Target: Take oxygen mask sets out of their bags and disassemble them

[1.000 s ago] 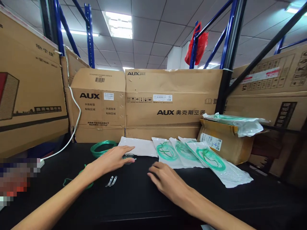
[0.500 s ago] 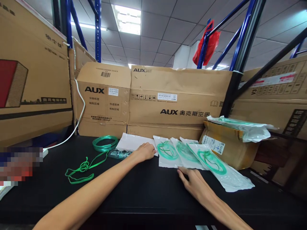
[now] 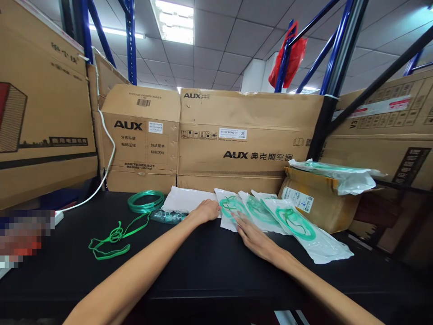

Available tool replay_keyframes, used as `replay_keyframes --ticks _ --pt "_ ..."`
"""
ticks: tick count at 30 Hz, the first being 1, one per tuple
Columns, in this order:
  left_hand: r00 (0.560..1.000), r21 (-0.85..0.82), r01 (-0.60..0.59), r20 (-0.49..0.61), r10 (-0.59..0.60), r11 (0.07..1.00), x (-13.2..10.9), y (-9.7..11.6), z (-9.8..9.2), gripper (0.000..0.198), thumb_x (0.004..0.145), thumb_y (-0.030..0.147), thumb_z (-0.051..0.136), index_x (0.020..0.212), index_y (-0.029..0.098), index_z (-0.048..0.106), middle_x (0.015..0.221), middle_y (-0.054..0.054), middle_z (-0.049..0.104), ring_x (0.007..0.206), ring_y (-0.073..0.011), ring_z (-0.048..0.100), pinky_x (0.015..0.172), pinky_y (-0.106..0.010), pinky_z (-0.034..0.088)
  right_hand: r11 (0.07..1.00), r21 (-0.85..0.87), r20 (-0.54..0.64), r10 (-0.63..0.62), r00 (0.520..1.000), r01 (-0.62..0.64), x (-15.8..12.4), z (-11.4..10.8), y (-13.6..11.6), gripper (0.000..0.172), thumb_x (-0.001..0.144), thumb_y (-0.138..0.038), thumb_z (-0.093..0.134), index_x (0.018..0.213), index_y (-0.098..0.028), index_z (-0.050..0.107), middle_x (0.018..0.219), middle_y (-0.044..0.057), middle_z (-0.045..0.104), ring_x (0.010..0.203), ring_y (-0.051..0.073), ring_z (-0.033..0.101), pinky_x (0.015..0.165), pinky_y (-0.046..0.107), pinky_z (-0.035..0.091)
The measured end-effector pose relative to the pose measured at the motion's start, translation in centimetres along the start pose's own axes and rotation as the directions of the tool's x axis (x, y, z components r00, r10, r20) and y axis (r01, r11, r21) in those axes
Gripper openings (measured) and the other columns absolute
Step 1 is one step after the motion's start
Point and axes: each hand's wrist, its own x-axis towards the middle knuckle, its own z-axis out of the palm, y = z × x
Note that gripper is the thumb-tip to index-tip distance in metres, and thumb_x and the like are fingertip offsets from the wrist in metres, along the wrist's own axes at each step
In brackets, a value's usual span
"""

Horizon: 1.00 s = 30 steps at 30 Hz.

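My left hand [image 3: 207, 211] is closed, its fingers curled at the left edge of a clear packet of coiled green tubing [image 3: 226, 223]. Whatever lies under those fingertips is hidden. Stretched fingers of my right hand [image 3: 249, 229] rest on the lower right part of the same packet. Overlapping to its right lie more such packets, one behind [image 3: 259, 208] and one in front [image 3: 302, 228]. White paper sheets [image 3: 181, 198] lie behind and left of my left hand, with a dark green plastic packet [image 3: 169, 217] at their front edge.
A loose green tubing coil [image 3: 145, 201] and a tangled green strap [image 3: 115, 235] lie to the left on the black table [image 3: 199, 275]. On the right, an open cardboard box [image 3: 324, 205] carries another packet [image 3: 338, 171]. Large cartons [image 3: 250, 135] wall the back. A white cable [image 3: 110, 167] hangs left.
My right hand has moved left and away from me, from the packets' front edge onto the leftmost packet. My left hand stays at that packet's left edge. The view has shifted slightly.
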Motion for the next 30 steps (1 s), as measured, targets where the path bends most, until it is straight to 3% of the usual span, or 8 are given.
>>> replay_keyframes --ticks 4,11,18,24,30 --pt "1.000 -0.032 0.016 -0.009 -0.016 0.999 0.4 -0.4 -0.2 0.030 0.100 0.033 0.063 0.127 0.019 0.062 0.129 -0.010 0.063 0.109 -0.0246 0.065 0.092 -0.044 0.057 0.999 -0.034 -0.082 -0.011 0.997 0.008 3.2 2.1 0.7 0.037 0.098 -0.033 0.065 0.131 -0.018 0.060 0.134 0.010 0.062 0.114 0.027 0.065 0.094 0.050 0.056" --pt "0.992 -0.140 0.066 -0.097 -0.080 0.988 0.7 -0.9 -1.6 0.031 0.100 0.034 0.063 0.126 0.017 0.062 0.126 -0.010 0.064 0.106 -0.0243 0.066 0.090 -0.044 0.058 0.992 -0.125 -0.217 -0.050 0.975 0.023 5.2 3.6 0.8 0.034 0.098 -0.033 0.065 0.128 -0.018 0.061 0.128 0.009 0.065 0.107 0.025 0.068 0.089 0.046 0.058" --pt "0.946 -0.222 0.154 -0.249 -0.208 0.963 1.1 -2.9 -5.9 0.035 0.100 0.035 0.063 0.130 0.016 0.060 0.129 -0.011 0.062 0.110 -0.0263 0.065 0.092 -0.047 0.057 0.975 -0.197 -0.240 -0.153 0.959 0.106 4.8 0.9 -1.7 0.031 0.099 -0.033 0.064 0.127 -0.019 0.063 0.130 0.010 0.064 0.108 0.025 0.067 0.091 0.046 0.057" --pt "0.955 -0.256 0.123 -0.232 -0.184 0.959 0.3 -4.3 -8.7 0.032 0.099 0.036 0.064 0.125 0.016 0.063 0.125 -0.009 0.065 0.108 -0.0265 0.066 0.091 -0.045 0.057 0.936 -0.252 -0.163 -0.291 0.943 0.246 3.0 -2.3 -2.4 0.029 0.099 -0.031 0.064 0.124 -0.018 0.064 0.129 0.009 0.065 0.112 0.026 0.066 0.094 0.049 0.056" --pt "0.978 -0.298 0.086 -0.157 -0.137 0.951 0.0 -5.7 -9.4 0.032 0.099 0.036 0.064 0.123 0.015 0.064 0.123 -0.008 0.065 0.106 -0.0269 0.066 0.090 -0.045 0.058 0.874 -0.284 -0.077 -0.430 0.899 0.394 1.6 -4.1 -1.8 0.027 0.100 -0.032 0.063 0.123 -0.020 0.065 0.127 0.009 0.066 0.110 0.025 0.066 0.093 0.047 0.056"
